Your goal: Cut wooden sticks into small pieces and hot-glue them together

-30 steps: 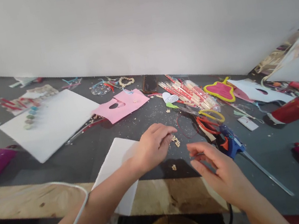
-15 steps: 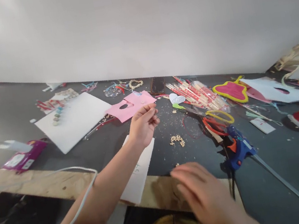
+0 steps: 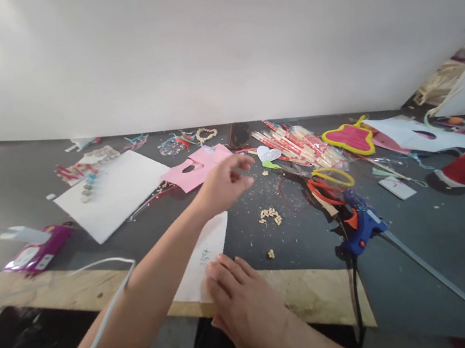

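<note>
My left hand (image 3: 227, 182) is held over the dark table beside the pink paper cutout (image 3: 196, 169), its curved fingers apart from the thumb and nothing visible between them. Below it lies a white paper (image 3: 196, 273) with handwritten figures on it. My right hand (image 3: 249, 306) rests on the right side of that paper near the table's front edge, fingers stretched and its thumb partly hidden. Small pale wooden pieces (image 3: 270, 216) lie in a loose group to the right of my hands, with a tiny cluster (image 3: 270, 254) nearer the front edge.
To the right lie orange-handled scissors (image 3: 325, 190) and a blue glue gun (image 3: 361, 226) with a long glue stick. Behind are red-and-white wrapped chopsticks (image 3: 294, 145). On the left are a white sheet (image 3: 116, 188) and a purple power strip (image 3: 41, 249). A white cable (image 3: 117, 314) crosses my left arm.
My right hand has moved left and come down onto the white paper. My left hand's fingers have spread from a pinch. The view has shifted slightly.
</note>
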{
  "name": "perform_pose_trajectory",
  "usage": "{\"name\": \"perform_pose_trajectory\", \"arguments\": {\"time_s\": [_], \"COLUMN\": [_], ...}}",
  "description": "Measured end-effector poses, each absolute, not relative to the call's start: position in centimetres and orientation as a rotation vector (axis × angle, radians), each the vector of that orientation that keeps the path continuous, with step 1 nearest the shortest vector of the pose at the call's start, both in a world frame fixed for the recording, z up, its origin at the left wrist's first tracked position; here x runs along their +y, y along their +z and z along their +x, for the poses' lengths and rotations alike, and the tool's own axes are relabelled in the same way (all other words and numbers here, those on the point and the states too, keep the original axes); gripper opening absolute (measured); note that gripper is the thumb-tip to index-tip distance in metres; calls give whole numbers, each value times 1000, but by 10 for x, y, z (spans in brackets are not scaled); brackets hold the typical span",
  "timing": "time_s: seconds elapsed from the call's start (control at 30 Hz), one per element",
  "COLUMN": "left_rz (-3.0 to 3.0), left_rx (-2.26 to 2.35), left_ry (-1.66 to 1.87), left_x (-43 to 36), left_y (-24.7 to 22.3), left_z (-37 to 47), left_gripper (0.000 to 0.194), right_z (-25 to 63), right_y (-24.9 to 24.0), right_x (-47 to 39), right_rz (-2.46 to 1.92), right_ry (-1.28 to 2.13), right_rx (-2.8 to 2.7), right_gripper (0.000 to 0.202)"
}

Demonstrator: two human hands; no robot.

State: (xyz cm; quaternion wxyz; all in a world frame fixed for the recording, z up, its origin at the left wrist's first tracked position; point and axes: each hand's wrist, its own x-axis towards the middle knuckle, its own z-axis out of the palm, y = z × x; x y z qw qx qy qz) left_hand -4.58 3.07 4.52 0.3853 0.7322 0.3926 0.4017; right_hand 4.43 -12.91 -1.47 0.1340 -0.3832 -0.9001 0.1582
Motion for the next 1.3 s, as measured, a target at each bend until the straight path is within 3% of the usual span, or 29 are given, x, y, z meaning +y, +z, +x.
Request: {"name": "perform_pose_trajectory", "arguments": {"time_s": [0.1,0.23,0.37,0.6,0.87,1.1,1.3], "left_rz": [2461,2680,2704,2640,2750,2863,2955], "left_rx": [1077,1142,1197,1217,1051,974,912], "left_ry": [661,363,298,310,202,179,219], "left_x": [24,19,21,14,4,5,4], "left_y": [28,9,3,3,-1,-5,-5], "left_z": [-34,-23,-21,-16,-2,-1,-1], "left_gripper": [21,17,19,16,15,20,16], "right_z": [68,135,211,269,268,258,239], "right_y": [-3,9,11,-9,-13,3,5], "right_x": [-136,-146,-153,-153,-134,-137,-137], "right_rz": [-1060,-1149,-1463,-1834,-2190,-2323,-2240], "right_ry": [409,187,-113,-410,-112,-50,151], "right_rx": [-2471,-2235,-2100,-1941,-1703,-1577,-1717], "right_gripper": [44,28,21,34,43,34,49]}}
